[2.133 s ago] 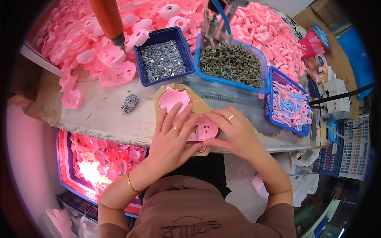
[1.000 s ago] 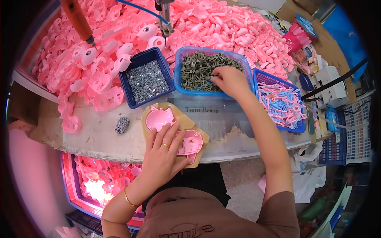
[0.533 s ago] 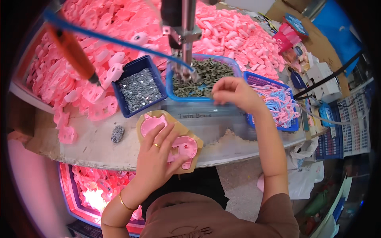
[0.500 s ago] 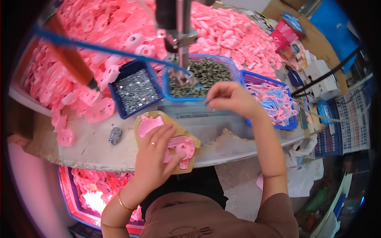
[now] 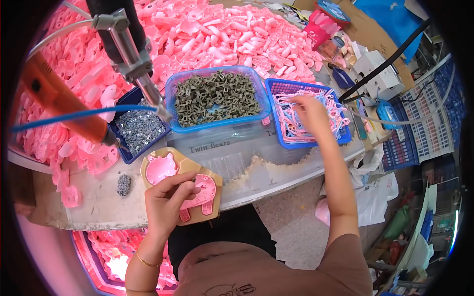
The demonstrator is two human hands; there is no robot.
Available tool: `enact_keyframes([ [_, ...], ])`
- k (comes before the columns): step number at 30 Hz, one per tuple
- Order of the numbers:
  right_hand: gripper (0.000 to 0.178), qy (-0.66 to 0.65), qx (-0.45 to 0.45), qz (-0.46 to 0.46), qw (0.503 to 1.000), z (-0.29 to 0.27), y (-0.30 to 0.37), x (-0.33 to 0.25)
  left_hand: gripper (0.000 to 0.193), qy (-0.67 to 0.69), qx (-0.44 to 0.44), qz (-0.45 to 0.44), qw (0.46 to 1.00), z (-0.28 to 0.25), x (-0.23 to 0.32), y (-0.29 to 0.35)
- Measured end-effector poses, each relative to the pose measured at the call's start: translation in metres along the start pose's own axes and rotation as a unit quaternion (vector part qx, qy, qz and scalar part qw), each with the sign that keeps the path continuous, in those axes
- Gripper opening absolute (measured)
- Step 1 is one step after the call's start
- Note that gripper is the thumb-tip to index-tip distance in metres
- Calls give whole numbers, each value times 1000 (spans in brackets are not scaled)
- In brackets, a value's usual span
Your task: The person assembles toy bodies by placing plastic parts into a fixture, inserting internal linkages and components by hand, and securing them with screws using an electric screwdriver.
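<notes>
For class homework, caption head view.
Right hand over rectangular blue plastic basket; left hand over angular tan block holding pink plastic shells.

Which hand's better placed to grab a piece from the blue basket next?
Probably the right hand: it's over the blue basket, whereas the left hand is at the tan fixture.

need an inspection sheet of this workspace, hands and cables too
Surface: scuffed bench with a ragged tan patch.
Things in work: tan fixture bearing pink shells; blue basket of pink and blue strips.
Clutter: gray clump on the bench; pink parts heaped behind the blue tub.
Hands: left hand pinched over the fixture; right hand at the strips; both loads unclear.
Cables: blue hose crossing before the orange tool; black cable at right.
Surroundings: white bags below the bench at right; bin of pink parts below left.
</notes>
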State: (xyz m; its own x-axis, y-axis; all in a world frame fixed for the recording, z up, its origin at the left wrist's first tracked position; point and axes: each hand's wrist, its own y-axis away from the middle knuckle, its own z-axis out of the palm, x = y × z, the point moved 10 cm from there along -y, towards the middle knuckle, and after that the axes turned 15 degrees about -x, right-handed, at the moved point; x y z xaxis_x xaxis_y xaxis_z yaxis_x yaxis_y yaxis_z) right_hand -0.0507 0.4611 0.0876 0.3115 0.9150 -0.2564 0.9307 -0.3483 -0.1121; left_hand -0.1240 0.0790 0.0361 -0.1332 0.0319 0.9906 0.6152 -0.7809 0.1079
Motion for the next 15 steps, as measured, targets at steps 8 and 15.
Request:
enact_keyframes([
  [8,5,126,-40,15,991,11,-12,57,30,36,9,-10,999,-13,-9,-1],
  [15,11,-160,-54,-96,981,-11,-14,-27,18,55,23,-19,998,-25,-12,-2],
])
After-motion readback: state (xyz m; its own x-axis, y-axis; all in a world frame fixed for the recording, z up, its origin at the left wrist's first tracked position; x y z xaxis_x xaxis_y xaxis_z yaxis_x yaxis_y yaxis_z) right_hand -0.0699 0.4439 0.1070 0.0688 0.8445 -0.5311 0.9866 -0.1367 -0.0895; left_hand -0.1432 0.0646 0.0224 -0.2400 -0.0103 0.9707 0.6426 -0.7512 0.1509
